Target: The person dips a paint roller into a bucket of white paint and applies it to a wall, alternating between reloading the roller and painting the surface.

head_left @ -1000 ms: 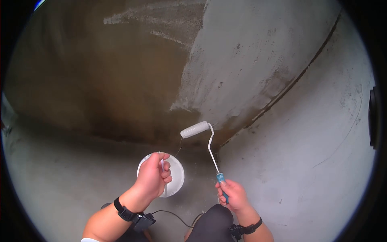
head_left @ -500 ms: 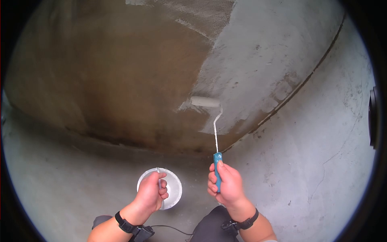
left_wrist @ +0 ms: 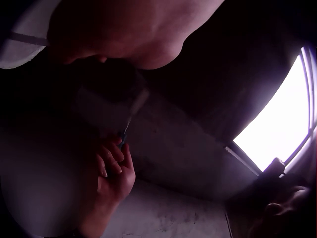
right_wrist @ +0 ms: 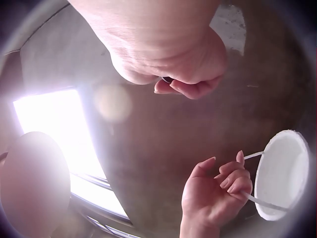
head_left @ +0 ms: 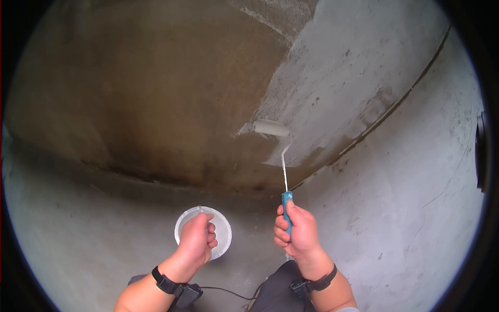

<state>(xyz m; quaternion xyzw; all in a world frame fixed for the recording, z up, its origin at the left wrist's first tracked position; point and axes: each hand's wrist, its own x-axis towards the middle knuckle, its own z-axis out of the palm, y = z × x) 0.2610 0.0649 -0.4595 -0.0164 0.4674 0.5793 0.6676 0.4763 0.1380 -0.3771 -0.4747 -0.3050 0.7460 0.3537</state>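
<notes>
In the head view my right hand point(head_left: 300, 229) grips the blue handle of a paint roller point(head_left: 271, 128). The white roller sleeve lies against the wall where the brown surface point(head_left: 171, 88) meets the pale grey coated part point(head_left: 353, 62). A thin wire frame, crusted white, joins sleeve and handle. My left hand point(head_left: 196, 236) holds a white bucket point(head_left: 222, 229) by its handle, the fingers curled round it; the right wrist view shows the bucket point(right_wrist: 282, 173) tilted beside that hand, white inside. Most of the roller handle is hidden by my right hand in the right wrist view.
A dark seam point(head_left: 410, 93) curves along the right edge of the wall, with a pale grey surface point(head_left: 405, 208) beyond it. Grey floor point(head_left: 104, 223) lies below the wall. A cable point(head_left: 228, 293) runs near my knees. A bright window point(right_wrist: 62, 129) shows in the wrist views.
The roller has gone up from near the wall's foot onto the wall, and my right hand has risen with it. A pale patch now shows below the sleeve. The left hand keeps holding the bucket.
</notes>
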